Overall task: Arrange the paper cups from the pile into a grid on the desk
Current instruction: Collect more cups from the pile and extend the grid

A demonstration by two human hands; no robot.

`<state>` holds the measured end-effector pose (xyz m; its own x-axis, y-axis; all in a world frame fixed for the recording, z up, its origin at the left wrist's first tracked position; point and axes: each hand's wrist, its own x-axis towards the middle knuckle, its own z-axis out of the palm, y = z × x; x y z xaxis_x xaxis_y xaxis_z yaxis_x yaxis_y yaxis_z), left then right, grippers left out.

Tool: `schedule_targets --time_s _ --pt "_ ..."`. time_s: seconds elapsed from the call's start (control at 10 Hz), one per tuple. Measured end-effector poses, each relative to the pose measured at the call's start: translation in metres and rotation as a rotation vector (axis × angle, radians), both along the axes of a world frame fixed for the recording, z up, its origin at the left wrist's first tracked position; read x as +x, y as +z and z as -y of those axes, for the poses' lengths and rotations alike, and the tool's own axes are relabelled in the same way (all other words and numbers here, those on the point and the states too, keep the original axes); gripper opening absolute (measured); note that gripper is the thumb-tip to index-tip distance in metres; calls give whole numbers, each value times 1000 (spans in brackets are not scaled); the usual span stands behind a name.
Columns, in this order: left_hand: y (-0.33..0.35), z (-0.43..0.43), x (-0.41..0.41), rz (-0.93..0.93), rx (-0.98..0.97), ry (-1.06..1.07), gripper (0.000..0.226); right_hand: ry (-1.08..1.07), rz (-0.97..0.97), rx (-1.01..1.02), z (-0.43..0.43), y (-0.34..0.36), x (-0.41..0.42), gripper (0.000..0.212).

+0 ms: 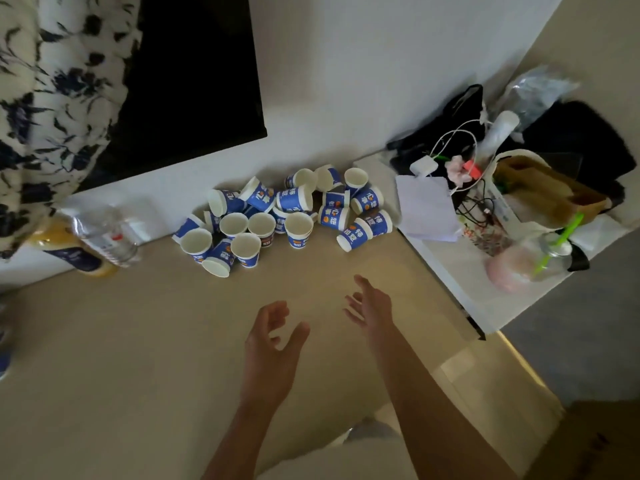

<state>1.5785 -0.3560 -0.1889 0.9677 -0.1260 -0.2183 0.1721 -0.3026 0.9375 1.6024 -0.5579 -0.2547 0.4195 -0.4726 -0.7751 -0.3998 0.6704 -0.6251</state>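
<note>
Mostly overlapping, cups hide one another | left hand, right hand empty

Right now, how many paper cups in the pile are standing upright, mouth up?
6 upright cups: five grouped in front, the sixth at the back right. More may be hidden.

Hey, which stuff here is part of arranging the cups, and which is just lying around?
For the job: pile of blue-and-white paper cups, beige desk top, empty left hand, empty right hand.
Lying about: clear plastic water bottle, black flat screen, white charger block with cable, brown paper bag, clear lidded drink cup with green straw.
</note>
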Motion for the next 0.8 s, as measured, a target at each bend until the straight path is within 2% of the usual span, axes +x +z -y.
schedule_targets --time_s 0.2,0.3,0.4,0.5,0.7,0.8 --pt "-10 49 5 -39 73 146 39 253 -31 -101 69 -28 66 78" --pt "-12 71 13 -49 107 192 37 313 -71 -98 88 -38 100 87" --pt "-10 92 21 -40 135 213 36 342 -124 -135 100 -51 125 106" --pt "-8 104 26 -37 149 232 38 332 -144 -162 108 -60 143 112" --pt "-7 108 20 -70 183 266 39 217 -155 -178 113 -54 156 73" --pt "-9 104 19 -85 212 282 39 288 -218 -187 116 -59 159 76"
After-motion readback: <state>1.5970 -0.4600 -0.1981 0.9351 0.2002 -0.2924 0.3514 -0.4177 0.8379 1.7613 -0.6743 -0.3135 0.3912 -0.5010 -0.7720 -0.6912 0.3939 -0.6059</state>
